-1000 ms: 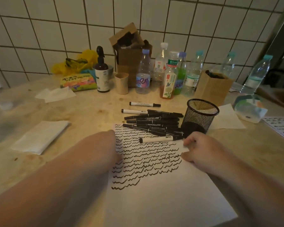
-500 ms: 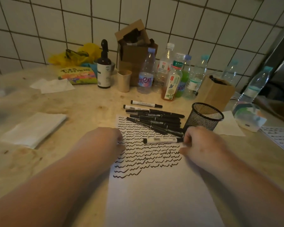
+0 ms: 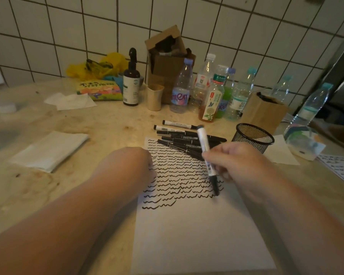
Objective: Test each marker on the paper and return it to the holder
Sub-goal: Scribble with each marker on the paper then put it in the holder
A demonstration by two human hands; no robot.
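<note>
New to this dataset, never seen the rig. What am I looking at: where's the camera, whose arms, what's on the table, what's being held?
There is no robot here. A person wears one wide-angle camera on the head, looking forward and down, so the two bare arms coming in from the bottom are their own.

The right hand holds a white-barrelled marker, tip down on the paper, which is already covered with rows of black squiggles. The left hand rests on the paper's left edge.

Behind the sheet lies a pile of markers beside a black mesh holder. Bottles and cardboard boxes stand along the tiled wall.
</note>
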